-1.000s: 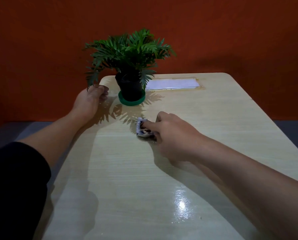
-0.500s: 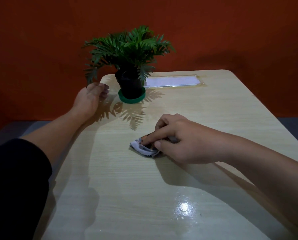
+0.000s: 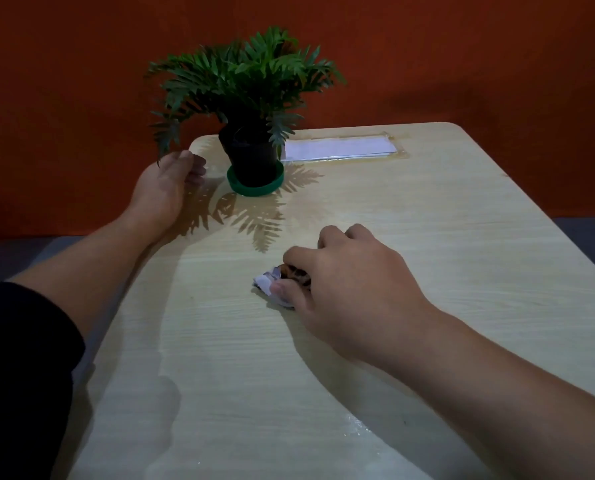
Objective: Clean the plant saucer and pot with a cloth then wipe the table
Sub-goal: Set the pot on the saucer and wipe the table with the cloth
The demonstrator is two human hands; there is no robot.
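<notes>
The right hand (image 3: 344, 289) is curled tight over a crumpled patterned cloth (image 3: 275, 284), pressing it to the table (image 3: 427, 237). Beyond that grip and leftward, the black pot (image 3: 253, 161) stands upright in its green saucer (image 3: 254, 187). The left hand (image 3: 166, 185) grips the table's far-left edge beside the saucer, and the white sheet (image 3: 337, 148) past the pot shows no readable writing.

Dim, warm scene; plant (image 3: 244, 74) throws crisp frond shadows toward the viewer on the glossy bench (image 3: 427, 216), faint glare near bottom right, edges dark and slightly bowed.
</notes>
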